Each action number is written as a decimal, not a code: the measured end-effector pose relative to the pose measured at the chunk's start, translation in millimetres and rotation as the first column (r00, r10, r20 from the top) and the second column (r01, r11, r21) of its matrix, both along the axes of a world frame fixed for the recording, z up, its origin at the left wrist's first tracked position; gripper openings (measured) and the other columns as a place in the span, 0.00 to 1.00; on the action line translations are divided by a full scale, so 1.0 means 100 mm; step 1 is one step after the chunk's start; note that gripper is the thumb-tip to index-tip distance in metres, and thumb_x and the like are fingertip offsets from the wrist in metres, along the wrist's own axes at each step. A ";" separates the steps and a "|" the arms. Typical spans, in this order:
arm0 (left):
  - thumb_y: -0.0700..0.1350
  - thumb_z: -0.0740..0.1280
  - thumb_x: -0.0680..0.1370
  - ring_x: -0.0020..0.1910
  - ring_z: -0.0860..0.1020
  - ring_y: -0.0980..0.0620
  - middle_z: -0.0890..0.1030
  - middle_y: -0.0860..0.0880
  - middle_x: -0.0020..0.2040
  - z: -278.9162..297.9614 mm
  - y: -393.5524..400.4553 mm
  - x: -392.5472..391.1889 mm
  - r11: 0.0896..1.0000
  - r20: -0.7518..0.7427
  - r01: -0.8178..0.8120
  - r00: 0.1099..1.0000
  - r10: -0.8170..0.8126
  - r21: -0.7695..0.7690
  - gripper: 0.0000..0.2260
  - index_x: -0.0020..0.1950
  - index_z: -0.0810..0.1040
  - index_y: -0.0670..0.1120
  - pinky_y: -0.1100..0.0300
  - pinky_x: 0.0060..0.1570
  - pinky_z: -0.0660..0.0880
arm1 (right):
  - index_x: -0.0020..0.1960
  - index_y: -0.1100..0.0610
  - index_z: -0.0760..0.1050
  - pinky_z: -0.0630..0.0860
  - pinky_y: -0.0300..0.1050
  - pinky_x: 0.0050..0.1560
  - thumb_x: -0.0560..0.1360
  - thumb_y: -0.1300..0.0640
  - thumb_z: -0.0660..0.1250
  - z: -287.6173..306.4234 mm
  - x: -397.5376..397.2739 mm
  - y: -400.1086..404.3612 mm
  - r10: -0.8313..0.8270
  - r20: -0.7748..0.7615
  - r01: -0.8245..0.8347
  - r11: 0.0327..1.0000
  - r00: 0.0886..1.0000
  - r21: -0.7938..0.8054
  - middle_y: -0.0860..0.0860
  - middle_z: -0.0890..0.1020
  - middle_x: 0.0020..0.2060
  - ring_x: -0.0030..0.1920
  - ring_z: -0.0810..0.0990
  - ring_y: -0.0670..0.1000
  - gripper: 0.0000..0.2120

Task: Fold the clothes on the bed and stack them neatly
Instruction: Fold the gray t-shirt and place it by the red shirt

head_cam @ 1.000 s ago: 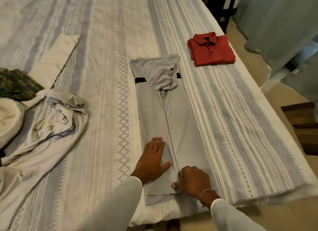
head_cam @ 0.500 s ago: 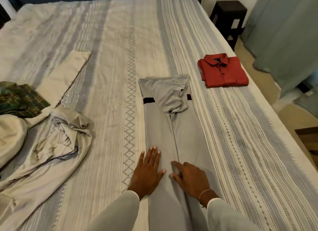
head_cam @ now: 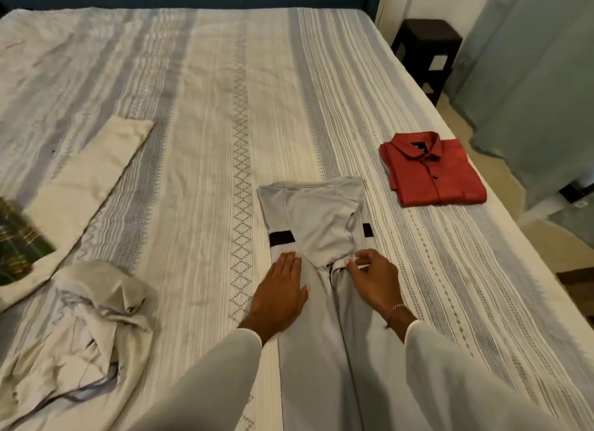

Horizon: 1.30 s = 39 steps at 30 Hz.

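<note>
Far left edge: a dark green plaid garment (head_cam: 17, 244) lies partly cut off by the frame, resting on a long cream cloth (head_cam: 86, 170) spread diagonally over the striped grey-and-cream bedspread (head_cam: 199, 109).
Near left: a crumpled pale beige garment (head_cam: 80, 321) sits in an unfolded heap, touching the cream cloth's lower end.
Left hand: the left hand (head_cam: 279, 295) lies flat, palm down, fingers straight and close together, pressing the left side of the light grey shirt with a black band (head_cam: 321, 225).
Centre: the grey shirt stretches lengthwise toward the headboard, folded into a narrow strip, its sleeve doubled over the middle.
Right hand: the right hand (head_cam: 374, 279) has its fingers curled, thumb and fingertips (head_cam: 353, 260) pinching a bunched fold at the sleeve's lower tip; a thin bracelet (head_cam: 394, 310) circles the wrist.
Right: a folded red button-up shirt (head_cam: 432, 170) lies flat near the bed's edge, well apart from the grey one.
Far right: a dark wooden stool (head_cam: 426, 49) stands beside grey-green curtains (head_cam: 527, 77).
</note>
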State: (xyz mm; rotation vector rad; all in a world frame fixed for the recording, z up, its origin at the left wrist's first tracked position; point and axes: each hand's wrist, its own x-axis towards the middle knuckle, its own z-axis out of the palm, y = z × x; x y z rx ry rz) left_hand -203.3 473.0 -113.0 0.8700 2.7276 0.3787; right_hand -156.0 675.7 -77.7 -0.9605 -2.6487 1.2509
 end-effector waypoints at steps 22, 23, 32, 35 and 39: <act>0.85 0.60 0.54 0.78 0.29 0.40 0.30 0.42 0.80 -0.43 0.51 -1.22 0.995 0.029 -0.033 0.999 0.036 -0.091 0.71 0.81 0.36 0.45 0.36 0.77 0.40 | 0.45 0.59 0.81 0.77 0.44 0.35 0.69 0.48 0.79 -0.12 -1.34 0.20 -0.270 0.326 0.423 0.603 0.906 -0.676 0.53 0.82 0.34 0.35 0.81 0.54 0.15; 0.85 0.60 0.53 0.77 0.28 0.40 0.29 0.42 0.79 -0.43 0.52 -1.22 0.995 0.035 -0.033 0.999 0.037 -0.099 0.71 0.81 0.35 0.45 0.35 0.76 0.40 | 0.47 0.59 0.81 0.78 0.44 0.34 0.69 0.49 0.79 -0.11 -1.37 0.20 -0.232 0.362 0.428 0.546 0.903 -0.720 0.53 0.81 0.33 0.33 0.81 0.53 0.15; 0.81 0.68 0.56 0.75 0.23 0.41 0.25 0.46 0.77 -0.31 0.53 -1.33 0.995 0.154 0.021 0.988 -0.007 -0.095 0.71 0.81 0.32 0.47 0.35 0.72 0.29 | 0.64 0.51 0.79 0.75 0.35 0.42 0.79 0.58 0.63 -0.11 -1.38 -0.02 -0.232 -0.079 0.207 0.948 0.969 -0.242 0.48 0.84 0.48 0.44 0.81 0.48 0.15; 0.60 0.76 0.71 0.80 0.35 0.42 0.37 0.44 0.82 -0.16 0.44 -1.50 0.989 0.361 -0.107 0.930 0.063 0.103 0.55 0.83 0.43 0.44 0.43 0.78 0.39 | 0.78 0.44 0.64 0.75 0.45 0.44 0.82 0.53 0.60 -0.14 -1.39 -0.24 -0.041 -0.126 0.068 0.973 0.991 0.220 0.51 0.80 0.55 0.49 0.78 0.51 0.25; 0.39 0.62 0.81 0.47 0.81 0.40 0.82 0.40 0.47 -0.01 0.32 -1.59 0.620 0.544 -0.632 0.756 0.364 0.464 0.09 0.49 0.81 0.40 0.49 0.46 0.80 | 0.77 0.50 0.63 0.79 0.55 0.53 0.82 0.53 0.64 -0.21 -1.35 -0.70 0.395 0.141 -0.419 0.858 0.908 0.296 0.54 0.76 0.62 0.62 0.75 0.58 0.25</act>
